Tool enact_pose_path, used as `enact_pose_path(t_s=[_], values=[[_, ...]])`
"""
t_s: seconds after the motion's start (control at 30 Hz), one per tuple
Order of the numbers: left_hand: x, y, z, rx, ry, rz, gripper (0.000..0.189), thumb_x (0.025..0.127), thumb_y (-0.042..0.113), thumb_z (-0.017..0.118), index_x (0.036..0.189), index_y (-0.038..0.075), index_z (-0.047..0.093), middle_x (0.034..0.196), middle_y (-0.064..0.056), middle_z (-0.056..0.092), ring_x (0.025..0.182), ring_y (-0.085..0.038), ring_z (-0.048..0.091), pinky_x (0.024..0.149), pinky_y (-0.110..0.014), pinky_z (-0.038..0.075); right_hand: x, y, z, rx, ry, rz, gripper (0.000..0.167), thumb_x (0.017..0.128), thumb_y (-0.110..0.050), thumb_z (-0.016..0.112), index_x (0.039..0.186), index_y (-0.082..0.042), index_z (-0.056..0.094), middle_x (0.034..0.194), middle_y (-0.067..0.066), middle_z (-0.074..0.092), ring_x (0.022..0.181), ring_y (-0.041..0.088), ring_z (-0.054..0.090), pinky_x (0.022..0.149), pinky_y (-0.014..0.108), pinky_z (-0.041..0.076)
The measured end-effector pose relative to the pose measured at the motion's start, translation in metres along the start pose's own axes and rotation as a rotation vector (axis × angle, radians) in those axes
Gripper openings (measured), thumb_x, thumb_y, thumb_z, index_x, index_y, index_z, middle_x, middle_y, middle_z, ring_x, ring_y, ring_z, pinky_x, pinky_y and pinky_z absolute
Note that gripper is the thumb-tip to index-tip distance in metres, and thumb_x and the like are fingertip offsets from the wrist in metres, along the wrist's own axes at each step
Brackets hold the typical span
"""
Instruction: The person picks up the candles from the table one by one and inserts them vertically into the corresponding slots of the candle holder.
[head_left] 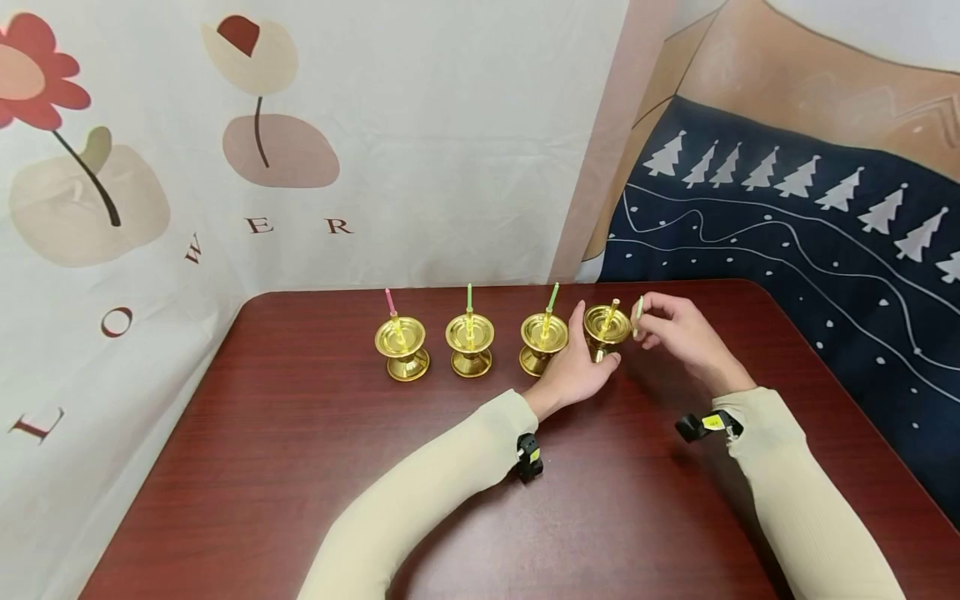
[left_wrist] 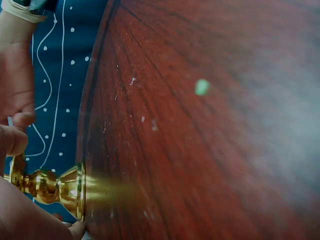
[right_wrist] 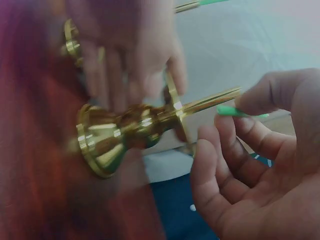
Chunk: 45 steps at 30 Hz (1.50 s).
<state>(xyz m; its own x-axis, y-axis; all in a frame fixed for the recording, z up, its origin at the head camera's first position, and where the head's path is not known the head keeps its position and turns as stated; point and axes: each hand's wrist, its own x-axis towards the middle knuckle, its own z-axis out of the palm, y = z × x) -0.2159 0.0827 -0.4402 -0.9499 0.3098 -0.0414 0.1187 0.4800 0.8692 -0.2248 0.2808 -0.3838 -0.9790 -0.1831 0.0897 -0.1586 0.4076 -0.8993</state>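
Note:
My left hand point(head_left: 573, 371) holds the rightmost brass candle holder point(head_left: 600, 335), fingers on its left side and thumb at the front. The holder has a wide dish, a flared base point(right_wrist: 102, 142) and an upright brass tube point(head_left: 611, 315) with no candle showing in it. Just right of the tube, my right hand point(head_left: 686, 337) pinches a thin light-green candle point(right_wrist: 229, 110) between thumb and fingertips. In the right wrist view the candle is beside the tube's top end; whether they touch I cannot tell. The left wrist view shows the holder's stem point(left_wrist: 46, 187), partly hidden by the left hand.
Leftward in a row stand three matching holders, bearing a pink candle point(head_left: 390, 301), a green candle point(head_left: 469, 297) and another green candle point(head_left: 553, 297). The left hand is close to the nearest holder point(head_left: 534, 358). Printed cloth point(head_left: 450, 150) hangs behind the reddish-brown table point(head_left: 300, 467).

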Motion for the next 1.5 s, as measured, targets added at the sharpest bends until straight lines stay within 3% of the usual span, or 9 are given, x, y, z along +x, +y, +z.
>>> enact_pose_path(t_s=[0.23, 0.47, 0.7, 0.97, 1.23, 1.5], values=[[0.006, -0.001, 0.003, -0.087, 0.021, -0.013, 0.094, 0.109, 0.045, 0.067, 0.178, 0.028, 0.007, 0.173, -0.012, 0.041, 0.148, -0.031, 0.054, 0.122, -0.048, 0.042, 0.008, -0.019, 0.002, -0.086, 0.151, -0.169, 0.009, 0.104, -0.001, 0.066, 0.108, 0.005, 0.071, 0.097, 0.013, 0.070, 0.078, 0.016, 0.065, 0.071, 0.022, 0.059], [0.008, -0.001, 0.004, -0.083, 0.011, -0.004, 0.083, 0.112, 0.048, 0.060, 0.176, 0.027, 0.012, 0.165, -0.016, 0.051, 0.143, -0.032, 0.058, 0.120, -0.047, 0.043, 0.016, -0.027, 0.008, -0.132, 0.251, -0.247, 0.011, 0.103, -0.004, 0.070, 0.111, 0.003, 0.073, 0.094, 0.019, 0.076, 0.074, 0.018, 0.069, 0.069, 0.020, 0.059], [0.008, -0.001, 0.003, -0.091, -0.012, 0.007, 0.083, 0.113, 0.047, 0.060, 0.176, 0.024, 0.012, 0.165, -0.017, 0.051, 0.143, -0.030, 0.057, 0.121, -0.045, 0.042, 0.018, -0.025, 0.012, -0.196, 0.276, -0.258, 0.011, 0.106, -0.009, 0.071, 0.106, 0.001, 0.075, 0.094, 0.016, 0.075, 0.075, 0.014, 0.069, 0.070, 0.016, 0.056], [0.008, -0.002, 0.003, -0.094, -0.033, -0.004, 0.083, 0.113, 0.048, 0.060, 0.176, 0.027, 0.011, 0.169, -0.015, 0.046, 0.148, -0.028, 0.053, 0.124, -0.046, 0.039, 0.017, -0.020, 0.013, -0.248, 0.279, -0.265, 0.009, 0.106, -0.008, 0.070, 0.104, 0.000, 0.075, 0.093, 0.015, 0.076, 0.075, 0.025, 0.068, 0.067, 0.017, 0.052], [0.007, -0.002, 0.002, -0.094, -0.042, -0.012, 0.084, 0.113, 0.049, 0.060, 0.176, 0.027, 0.011, 0.169, -0.014, 0.045, 0.148, -0.028, 0.053, 0.124, -0.047, 0.039, 0.017, -0.019, 0.013, -0.329, 0.296, -0.330, 0.005, 0.104, -0.004, 0.071, 0.102, -0.004, 0.076, 0.089, 0.010, 0.076, 0.072, 0.008, 0.063, 0.066, 0.016, 0.048], [0.008, -0.002, 0.002, -0.090, -0.037, -0.019, 0.086, 0.112, 0.049, 0.061, 0.177, 0.027, 0.010, 0.171, -0.012, 0.043, 0.148, -0.028, 0.053, 0.124, -0.048, 0.040, 0.016, -0.021, 0.014, -0.429, 0.287, -0.411, 0.004, 0.102, -0.006, 0.075, 0.100, -0.003, 0.077, 0.090, 0.009, 0.077, 0.072, 0.020, 0.064, 0.067, 0.010, 0.044]])
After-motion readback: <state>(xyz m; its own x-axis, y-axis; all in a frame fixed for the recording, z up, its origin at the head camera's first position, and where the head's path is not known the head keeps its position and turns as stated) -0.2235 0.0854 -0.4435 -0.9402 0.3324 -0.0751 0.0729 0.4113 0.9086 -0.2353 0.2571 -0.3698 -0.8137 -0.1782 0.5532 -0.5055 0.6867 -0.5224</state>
